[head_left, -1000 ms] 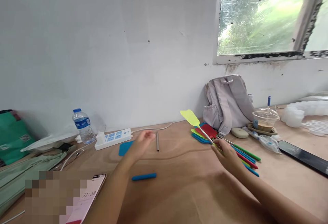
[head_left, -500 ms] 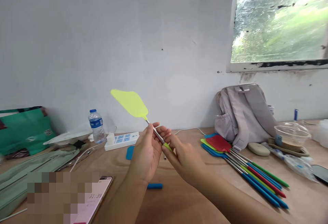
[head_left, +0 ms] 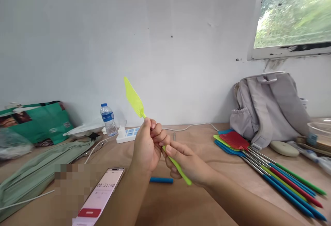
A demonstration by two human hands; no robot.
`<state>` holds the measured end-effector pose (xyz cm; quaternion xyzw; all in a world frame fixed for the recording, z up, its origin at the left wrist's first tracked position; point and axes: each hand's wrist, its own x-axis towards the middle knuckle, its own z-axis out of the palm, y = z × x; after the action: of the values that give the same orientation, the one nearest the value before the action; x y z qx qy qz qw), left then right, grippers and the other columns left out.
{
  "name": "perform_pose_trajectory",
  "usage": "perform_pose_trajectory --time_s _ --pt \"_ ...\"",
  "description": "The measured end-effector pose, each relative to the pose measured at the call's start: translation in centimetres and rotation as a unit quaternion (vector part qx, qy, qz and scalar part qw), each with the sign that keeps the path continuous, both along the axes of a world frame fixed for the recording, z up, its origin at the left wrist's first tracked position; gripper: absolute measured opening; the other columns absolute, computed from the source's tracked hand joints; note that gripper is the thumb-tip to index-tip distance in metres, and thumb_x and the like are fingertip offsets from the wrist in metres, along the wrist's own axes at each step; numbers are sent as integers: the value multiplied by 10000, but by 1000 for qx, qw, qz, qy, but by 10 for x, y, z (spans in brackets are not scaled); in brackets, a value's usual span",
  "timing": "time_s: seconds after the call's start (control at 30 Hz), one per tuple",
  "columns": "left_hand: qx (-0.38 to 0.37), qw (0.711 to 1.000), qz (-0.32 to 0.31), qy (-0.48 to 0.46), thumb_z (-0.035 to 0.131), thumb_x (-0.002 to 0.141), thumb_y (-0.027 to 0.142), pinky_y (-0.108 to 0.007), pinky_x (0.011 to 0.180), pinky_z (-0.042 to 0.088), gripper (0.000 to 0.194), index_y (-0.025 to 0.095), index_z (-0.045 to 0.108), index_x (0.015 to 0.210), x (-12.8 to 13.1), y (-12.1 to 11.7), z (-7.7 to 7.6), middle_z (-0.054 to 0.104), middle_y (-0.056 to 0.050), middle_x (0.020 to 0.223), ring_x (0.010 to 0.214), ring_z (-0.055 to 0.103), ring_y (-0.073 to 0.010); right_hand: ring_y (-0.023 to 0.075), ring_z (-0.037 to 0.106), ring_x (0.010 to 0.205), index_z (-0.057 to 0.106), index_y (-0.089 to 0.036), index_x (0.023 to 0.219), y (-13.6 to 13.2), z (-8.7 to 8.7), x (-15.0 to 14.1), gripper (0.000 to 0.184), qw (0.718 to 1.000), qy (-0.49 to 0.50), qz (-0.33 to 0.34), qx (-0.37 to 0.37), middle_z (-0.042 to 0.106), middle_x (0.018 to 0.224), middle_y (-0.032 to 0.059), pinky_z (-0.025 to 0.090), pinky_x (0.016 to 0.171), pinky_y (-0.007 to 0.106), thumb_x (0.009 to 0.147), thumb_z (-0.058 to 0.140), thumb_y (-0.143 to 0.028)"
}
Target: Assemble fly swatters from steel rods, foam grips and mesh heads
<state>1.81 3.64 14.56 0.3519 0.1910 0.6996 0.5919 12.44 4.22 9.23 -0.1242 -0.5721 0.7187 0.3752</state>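
A yellow-green fly swatter point(head_left: 133, 98) is held up in front of me, its flat head tilted up to the left. My left hand point(head_left: 150, 145) is closed around its shaft just below the head, hiding most of the metal part. Lower down, my right hand point(head_left: 182, 160) pinches the yellow-green handle point(head_left: 179, 171) between thumb and fingers. On the table beneath my hands lies a blue handle-like stick point(head_left: 161, 180), partly behind my left wrist. To the right rests a fanned pile of fly swatters point(head_left: 274, 174) with red, blue and yellow-green heads.
A phone showing a timer point(head_left: 102, 198) lies at lower left beside a green cloth bag point(head_left: 51, 167). Behind stand a water bottle point(head_left: 108, 121), a white power strip point(head_left: 128, 134) and a teal bag point(head_left: 41, 124). A grey backpack point(head_left: 271, 109) leans against the wall at right.
The swatter's head has turned more edge-on. My left fingers have closed around the shaft, and my right hand shows more of the handle. The view has shifted left.
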Motion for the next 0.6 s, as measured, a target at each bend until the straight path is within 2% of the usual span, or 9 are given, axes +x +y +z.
perform_pose_trajectory --time_s 0.17,0.3,0.37,0.43,0.5,0.6 --pt "2 1000 -10 13 289 931 301 -151 326 236 384 180 376 577 -2 -4 2 144 92 472 355 138 -51 34 153 334 451 -187 721 -6 -4 -4 294 988 74 87 -100 380 394 -108 161 321 125 826 521 -452" --pt "-2 1000 -13 14 278 933 302 -145 320 230 392 180 378 574 1 -5 3 139 93 470 352 132 -50 46 103 309 436 -195 715 -12 -3 -4 302 956 132 188 -180 353 335 -123 143 297 114 831 511 -464" --pt "-7 1000 -16 11 270 937 290 -145 322 215 401 177 379 568 -1 -2 6 132 94 472 352 127 -49 49 98 305 420 -199 704 -15 -3 -4 312 947 139 217 -194 343 323 -126 159 300 110 845 484 -470" --pt "-2 1000 1 1 261 942 273 -150 325 195 412 173 376 560 -12 1 11 124 95 475 349 125 -48 46 114 296 408 -200 694 -16 -6 -3 333 953 117 221 -169 338 318 -126 187 307 114 854 451 -489" --pt "21 998 52 -17 241 950 255 -158 329 182 429 169 361 548 -33 2 19 115 94 474 345 133 -47 42 167 277 416 -196 693 -13 -13 -2 361 973 64 200 -100 355 321 -120 232 316 132 853 424 -520" --pt "95 981 160 -50 185 962 227 -154 345 218 449 162 342 547 -75 -2 33 112 91 473 348 162 -44 49 314 299 461 -176 710 -4 -31 -1 412 994 -34 99 11 431 379 -87 287 343 162 835 405 -564"
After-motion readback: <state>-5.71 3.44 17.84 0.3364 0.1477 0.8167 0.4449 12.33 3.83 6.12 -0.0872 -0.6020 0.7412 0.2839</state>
